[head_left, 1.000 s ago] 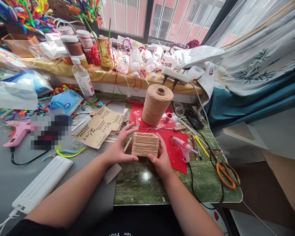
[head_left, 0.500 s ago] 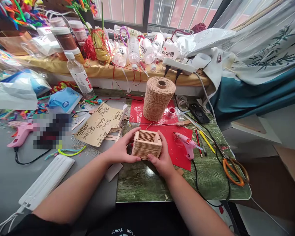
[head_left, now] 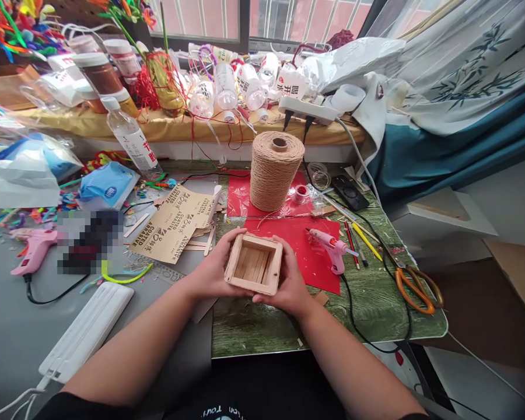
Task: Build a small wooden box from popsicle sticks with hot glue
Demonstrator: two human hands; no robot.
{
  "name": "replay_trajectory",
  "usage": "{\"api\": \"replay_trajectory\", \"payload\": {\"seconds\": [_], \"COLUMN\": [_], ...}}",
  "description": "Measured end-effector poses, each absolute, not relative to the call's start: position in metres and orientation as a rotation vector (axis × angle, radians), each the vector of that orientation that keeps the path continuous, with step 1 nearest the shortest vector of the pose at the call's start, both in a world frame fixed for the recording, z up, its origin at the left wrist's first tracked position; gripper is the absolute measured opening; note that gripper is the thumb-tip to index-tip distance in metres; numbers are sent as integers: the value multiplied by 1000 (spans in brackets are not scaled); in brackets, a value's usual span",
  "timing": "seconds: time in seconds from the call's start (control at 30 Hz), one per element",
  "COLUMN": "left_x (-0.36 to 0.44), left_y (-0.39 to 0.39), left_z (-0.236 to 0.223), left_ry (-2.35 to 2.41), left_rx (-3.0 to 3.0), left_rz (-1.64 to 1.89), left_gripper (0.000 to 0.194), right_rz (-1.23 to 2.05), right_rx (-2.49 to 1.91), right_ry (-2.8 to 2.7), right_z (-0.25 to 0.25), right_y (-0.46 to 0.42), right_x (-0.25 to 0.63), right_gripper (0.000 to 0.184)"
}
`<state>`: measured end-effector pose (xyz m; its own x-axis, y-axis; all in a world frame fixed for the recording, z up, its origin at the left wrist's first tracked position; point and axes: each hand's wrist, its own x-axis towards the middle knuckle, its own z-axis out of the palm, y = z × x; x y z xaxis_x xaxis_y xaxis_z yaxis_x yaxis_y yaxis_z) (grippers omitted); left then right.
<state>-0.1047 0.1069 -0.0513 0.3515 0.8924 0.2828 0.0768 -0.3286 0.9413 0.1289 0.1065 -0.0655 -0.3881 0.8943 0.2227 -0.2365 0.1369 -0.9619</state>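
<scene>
Between my hands is a small square wooden box (head_left: 273,284), its open top tilted toward me so the slatted floor inside shows. My left hand (head_left: 216,271) grips its left side, fingers along the far edge and thumb underneath. On the right side my right hand (head_left: 292,283) is closed round it the same way. Just beyond the box stands a large cone of brown twine (head_left: 271,175), its loose end trailing onto a red sheet (head_left: 319,274). A pink hot glue gun (head_left: 332,251) lies on that sheet, right of my right hand.
Orange-handled scissors (head_left: 415,291), pencils (head_left: 352,248) and a black cord are on the right. Sandpaper sheets (head_left: 175,224), a second pink glue gun (head_left: 35,251) and a white power strip (head_left: 87,329) lie left. Bottles (head_left: 131,140) line the back.
My hands have tipped the box toward me, so its inside floor now shows instead of its front wall. The view has shifted slightly.
</scene>
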Motion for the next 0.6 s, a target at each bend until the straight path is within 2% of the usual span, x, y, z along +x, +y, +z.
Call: {"api": "replay_trajectory", "payload": {"seconds": [0.1, 0.37, 0.5, 0.57, 0.6], "left_x": [-106, -108, -111, -112, -112], "left_y": [107, 107, 106, 108, 109], "left_z": [-50, -52, -51, -50, -50], "left_ry": [852, 912, 943, 939, 931], "left_rx": [1740, 1761, 1857, 1902, 1930], "left_rz": [1086, 1070, 1268, 1340, 1331], "left_gripper": [123, 124, 124, 126, 128], "right_rz": [1386, 1350, 1441, 1550, 1604], "right_rx": [-676, -670, -649, -641, -652], "right_ry": [-1492, -1529, -1396, -1279, -1232], "right_z": [-61, -58, -57, -60, -61], "right_y": [108, 107, 110, 114, 116], "right_x": [131, 131, 127, 125, 124], "right_gripper": [114, 108, 119, 114, 106]}}
